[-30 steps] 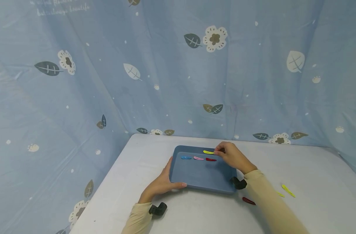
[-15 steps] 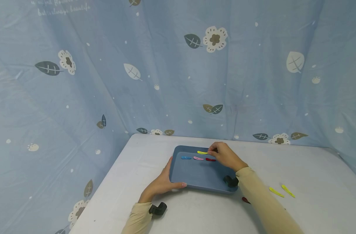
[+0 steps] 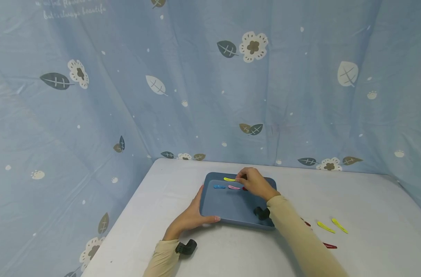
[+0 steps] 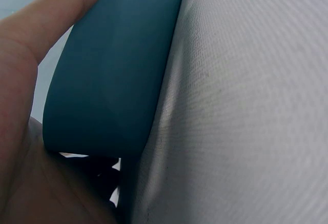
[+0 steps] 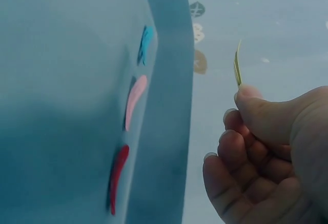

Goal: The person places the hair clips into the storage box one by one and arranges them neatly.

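Note:
In the head view my right hand (image 3: 254,184) is over the far part of a blue-grey tray (image 3: 228,204). It pinches one end of a yellow snap hair clip (image 3: 229,179) between thumb and fingertips; the right wrist view shows the clip (image 5: 237,65) edge-on, raised off the tray. Inside the tray lie a blue hair clip (image 3: 219,187), a pink one (image 3: 234,187) and a red one (image 5: 118,178), in a row along the far side. My left hand (image 3: 191,218) grips the tray's near left corner, thumb along the front rim (image 4: 118,70) and fingers on the left side.
On the white table (image 3: 370,200), right of the tray, lie two yellow hair clips (image 3: 326,227) and two red hair clips (image 3: 329,245), partly hidden by the right sleeve. A blue patterned curtain (image 3: 203,96) hangs behind and left of the table.
My right hand has moved left above the tray, carrying the yellow hair clip from beyond the red one to above the pink one. The left hand and tray stay put.

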